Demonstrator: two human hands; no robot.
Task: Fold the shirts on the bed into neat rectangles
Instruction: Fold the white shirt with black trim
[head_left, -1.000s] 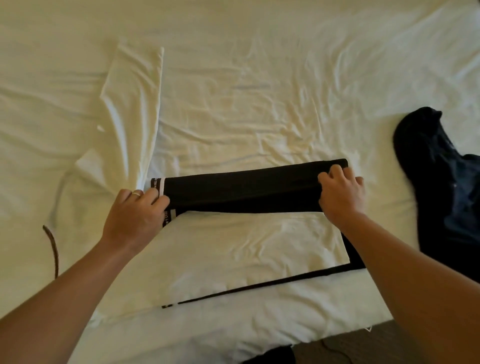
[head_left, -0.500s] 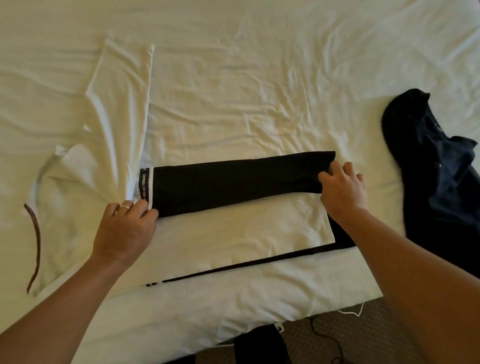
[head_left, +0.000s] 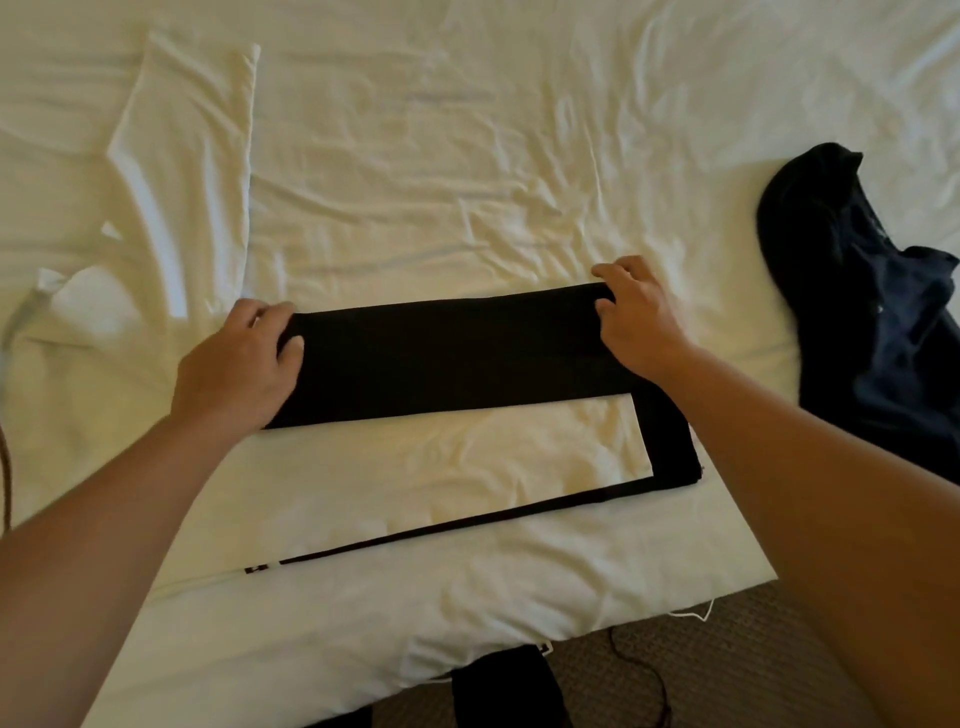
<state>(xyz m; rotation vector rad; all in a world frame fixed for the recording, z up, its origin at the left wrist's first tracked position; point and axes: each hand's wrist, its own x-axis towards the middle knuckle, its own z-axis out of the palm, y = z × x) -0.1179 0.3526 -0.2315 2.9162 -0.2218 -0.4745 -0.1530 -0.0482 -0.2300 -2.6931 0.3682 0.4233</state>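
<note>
A shirt lies flat near the bed's front edge, showing a white panel with black edging. A wide black band of it is folded over along the far side. My left hand grips the band's left end, thumb on top and fingers curled round the edge. The band's far right corner is pinched by my right hand. A white shirt lies spread at the left. A dark navy shirt lies crumpled at the right.
The wrinkled white bed sheet fills the far half of the view. The bed's front edge runs along the bottom, with carpet, a thin cable and a black object below it. A brown cord shows at the left edge.
Both hands have carried the black fold farther from me, so the band now looks wider. The white printed label at its left end is no longer visible.
</note>
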